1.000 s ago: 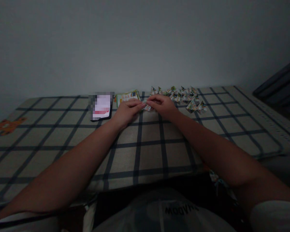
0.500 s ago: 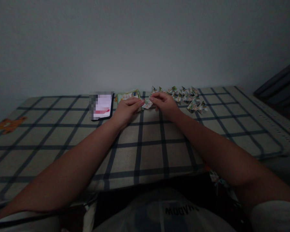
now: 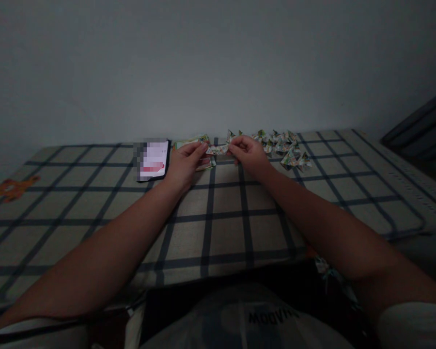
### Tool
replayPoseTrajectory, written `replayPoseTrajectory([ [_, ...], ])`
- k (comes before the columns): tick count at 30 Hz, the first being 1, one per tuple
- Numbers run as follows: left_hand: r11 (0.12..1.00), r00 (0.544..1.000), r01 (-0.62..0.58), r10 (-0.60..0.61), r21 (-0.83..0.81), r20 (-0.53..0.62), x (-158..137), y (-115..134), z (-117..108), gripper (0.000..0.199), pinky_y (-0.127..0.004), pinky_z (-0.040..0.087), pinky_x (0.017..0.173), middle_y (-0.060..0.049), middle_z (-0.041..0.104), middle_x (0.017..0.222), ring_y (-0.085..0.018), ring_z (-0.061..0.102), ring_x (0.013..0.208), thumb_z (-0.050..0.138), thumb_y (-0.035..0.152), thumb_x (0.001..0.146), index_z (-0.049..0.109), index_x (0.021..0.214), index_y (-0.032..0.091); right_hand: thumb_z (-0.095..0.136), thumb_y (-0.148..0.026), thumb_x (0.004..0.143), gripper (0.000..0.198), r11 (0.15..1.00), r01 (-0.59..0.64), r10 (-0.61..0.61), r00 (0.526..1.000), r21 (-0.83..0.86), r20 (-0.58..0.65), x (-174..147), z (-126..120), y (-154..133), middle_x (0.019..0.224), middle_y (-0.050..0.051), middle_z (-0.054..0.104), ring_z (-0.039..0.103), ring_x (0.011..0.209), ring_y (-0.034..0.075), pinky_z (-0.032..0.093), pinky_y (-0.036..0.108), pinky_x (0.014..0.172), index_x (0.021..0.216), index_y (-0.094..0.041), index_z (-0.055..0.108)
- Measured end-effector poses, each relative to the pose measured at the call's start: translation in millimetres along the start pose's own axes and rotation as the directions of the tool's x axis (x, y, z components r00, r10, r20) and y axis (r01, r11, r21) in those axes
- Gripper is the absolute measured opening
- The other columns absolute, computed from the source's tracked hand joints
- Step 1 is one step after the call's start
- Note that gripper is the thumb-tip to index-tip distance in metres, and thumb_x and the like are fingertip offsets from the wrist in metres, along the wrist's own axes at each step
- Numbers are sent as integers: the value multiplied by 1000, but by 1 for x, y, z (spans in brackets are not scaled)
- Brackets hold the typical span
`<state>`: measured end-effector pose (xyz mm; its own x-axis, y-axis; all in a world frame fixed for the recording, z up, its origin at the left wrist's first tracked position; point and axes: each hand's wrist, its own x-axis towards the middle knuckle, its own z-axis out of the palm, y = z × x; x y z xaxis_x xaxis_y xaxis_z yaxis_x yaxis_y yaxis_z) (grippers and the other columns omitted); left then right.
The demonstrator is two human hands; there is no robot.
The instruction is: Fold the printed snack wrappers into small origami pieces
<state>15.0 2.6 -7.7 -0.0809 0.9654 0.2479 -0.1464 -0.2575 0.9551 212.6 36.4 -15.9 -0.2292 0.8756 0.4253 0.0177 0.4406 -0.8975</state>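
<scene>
A small piece of printed paper (image 3: 217, 150), folded, is stretched between my two hands above the checked cloth. My left hand (image 3: 186, 159) pinches its left end between thumb and forefinger. At the other end, my right hand (image 3: 249, 154) pinches the paper, its remaining fingers curled. Beneath and behind my left hand lie flat printed papers (image 3: 192, 142), partly covered by it. Several pointed folded-paper pieces (image 3: 276, 141) sit beyond and to the right of my right hand. Two more such pieces (image 3: 296, 162) stand slightly nearer to me.
A phone (image 3: 153, 160) with a lit screen, partly pixelated, lies left of my left hand. The checked cloth (image 3: 225, 232) covers the table up to a grey wall (image 3: 218, 68). An orange animal figure (image 3: 14, 187) is at the left. A dark striped object (image 3: 421, 128) stands at far right.
My left hand has shifted slightly left and up, and the paper between my hands now looks longer and flatter. More of the printed paper under my left hand shows. My right hand has barely moved.
</scene>
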Motion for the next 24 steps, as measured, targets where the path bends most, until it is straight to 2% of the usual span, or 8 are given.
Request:
replayPoseTrajectory([
  [4,997,998,-69,69,41,0,0,-1,-1,45,-27,61,76,-5,77,89,-15,71,78,87,56,69,78,90,17,66,-44,86,26,992,90,-87,996,-87,34,-2,0,-2,89,4,63,63,83,17,52,25,60,94,-21,57],
  [7,987,993,-117,115,107,25,-1,-1,-2,45,-29,61,76,-5,78,91,-16,72,78,86,57,71,79,91,17,67,-40,85,37,971,198,-183,976,-133,117,-6,2,-8,113,8,64,63,101,19,56,27,71,116,-22,58],
  [9,979,991,-131,124,156,48,-2,0,-2,44,-31,62,79,-6,79,95,-18,73,83,85,55,73,80,93,17,66,-37,86,44,954,243,-207,958,-175,199,-9,2,-11,126,10,61,60,112,22,55,26,70,127,-24,58],
  [11,970,990,-138,128,200,62,-5,3,-1,44,-33,62,82,-7,80,99,-19,73,87,84,55,74,80,95,17,68,-38,86,38,926,292,-231,940,-238,251,-11,2,-13,126,11,60,58,116,24,53,24,63,121,-24,64],
  [15,962,991,-133,123,238,53,-8,7,1,44,-34,61,84,-9,80,102,-20,74,89,83,56,75,81,96,18,75,-42,84,24,889,332,-251,930,-316,270,-10,-1,-11,121,11,58,57,114,25,54,27,65,98,-22,71],
  [18,972,992,-119,108,204,65,-8,7,2,42,-32,61,84,-8,80,99,-18,74,86,84,53,75,80,97,18,75,-43,86,22,884,337,-268,933,-323,241,-8,-3,-10,117,11,59,58,108,23,52,28,67,89,-21,72],
  [24,994,995,-78,72,79,76,-5,1,3,46,-29,61,85,-6,77,99,-15,73,86,83,57,76,72,97,17,73,-47,87,28,862,408,-362,911,-301,198,-5,-4,-11,105,10,65,60,96,21,50,31,70,83,-20,71],
])
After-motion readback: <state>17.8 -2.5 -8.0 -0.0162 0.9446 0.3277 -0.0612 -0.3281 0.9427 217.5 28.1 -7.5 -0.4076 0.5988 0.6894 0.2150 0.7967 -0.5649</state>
